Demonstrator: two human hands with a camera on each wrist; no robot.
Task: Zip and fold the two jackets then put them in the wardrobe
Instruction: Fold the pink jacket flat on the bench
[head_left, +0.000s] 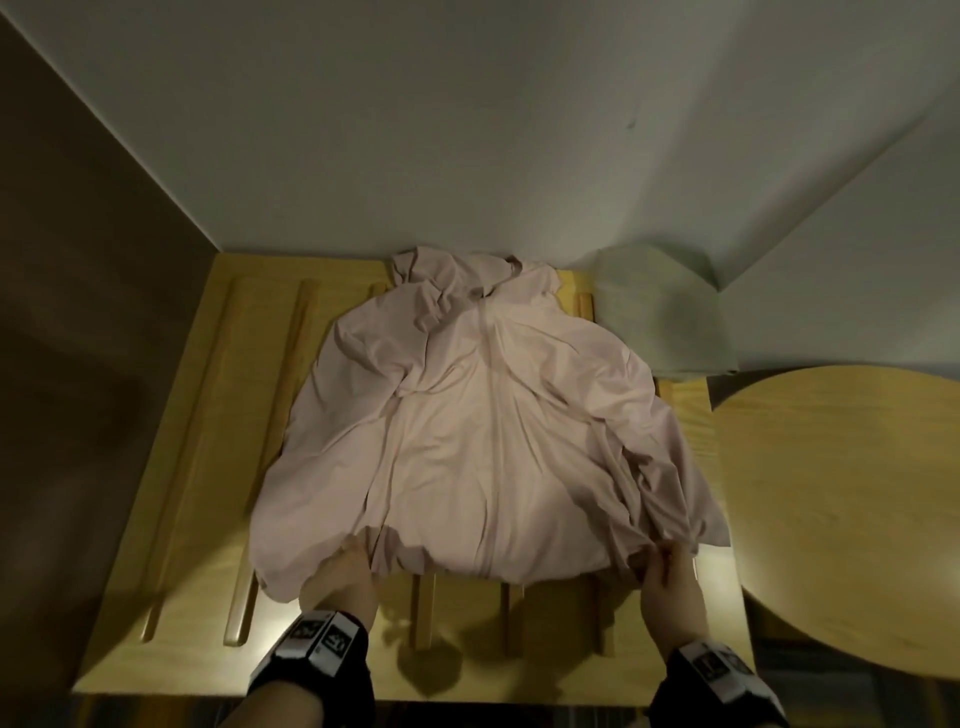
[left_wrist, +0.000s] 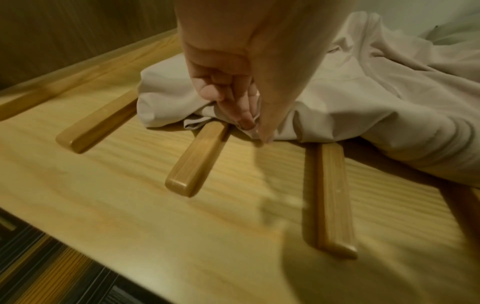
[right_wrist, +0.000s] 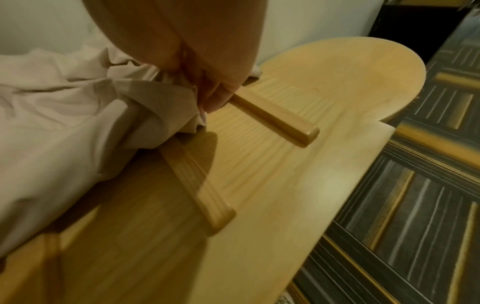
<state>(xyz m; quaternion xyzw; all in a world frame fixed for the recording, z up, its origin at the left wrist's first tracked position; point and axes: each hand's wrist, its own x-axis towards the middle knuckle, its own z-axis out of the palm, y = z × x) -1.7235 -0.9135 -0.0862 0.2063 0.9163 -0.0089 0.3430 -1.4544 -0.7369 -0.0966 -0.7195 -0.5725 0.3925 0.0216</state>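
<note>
A pale pink jacket (head_left: 483, 426) lies spread front-up on a wooden slatted bench (head_left: 166, 571), zip closed down its middle, hood at the far end against the wall. My left hand (head_left: 345, 564) pinches the jacket's near hem on the left; in the left wrist view the left hand (left_wrist: 249, 121) holds a bunch of jacket fabric (left_wrist: 363, 92) between thumb and fingers. My right hand (head_left: 662, 564) grips the hem's right corner, and the right hand (right_wrist: 210, 102) bunches the jacket cloth (right_wrist: 64, 107) in the right wrist view. A folded pale green jacket (head_left: 660, 317) sits at the back right corner.
Raised wooden slats (left_wrist: 197, 160) run across the bench under the jacket. A round wooden table (head_left: 841, 519) adjoins the bench on the right. White walls close the back; a dark wood panel (head_left: 78, 312) stands at the left. Patterned carpet (right_wrist: 415, 205) lies below.
</note>
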